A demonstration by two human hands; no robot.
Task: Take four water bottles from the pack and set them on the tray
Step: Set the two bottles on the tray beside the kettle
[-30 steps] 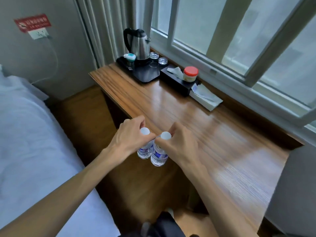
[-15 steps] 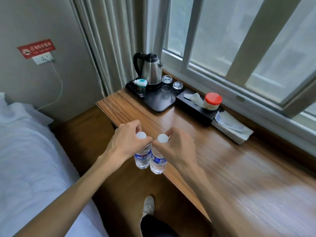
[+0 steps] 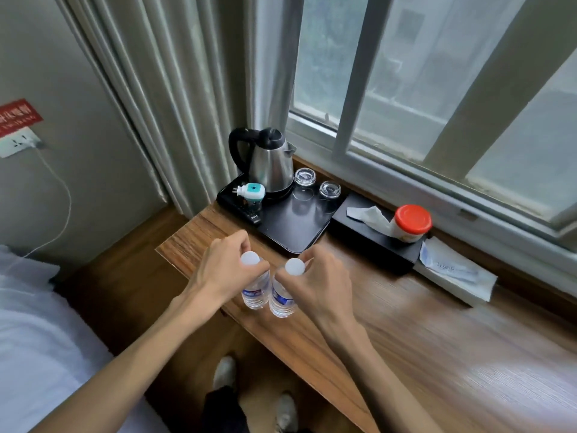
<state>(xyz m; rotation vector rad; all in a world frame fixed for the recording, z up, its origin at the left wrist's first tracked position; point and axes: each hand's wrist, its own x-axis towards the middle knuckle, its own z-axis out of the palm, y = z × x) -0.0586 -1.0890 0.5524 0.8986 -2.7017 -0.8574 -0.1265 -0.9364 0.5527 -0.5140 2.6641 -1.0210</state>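
Observation:
My left hand (image 3: 223, 268) grips the neck of a small clear water bottle (image 3: 256, 290) with a white cap and blue label. My right hand (image 3: 318, 287) grips a second water bottle (image 3: 281, 300) of the same kind. Both hang upright, side by side, over the near edge of the wooden desk (image 3: 421, 332). Just beyond the hands lies a black tray (image 3: 299, 228), its near part bare. The bottle pack is out of sight.
On the tray stand a steel kettle (image 3: 271, 164), two upturned glasses (image 3: 315, 184) and a white-and-teal plug-in device (image 3: 251, 192). To the right: a black tissue box (image 3: 374, 237), a red-lidded jar (image 3: 410, 223), a tissue packet (image 3: 456, 271). A white bed (image 3: 34, 332) is on the left; curtains and window behind.
Both hands have carried the two bottles forward along the desk toward the black tray, which now sits much closer. The grips are unchanged.

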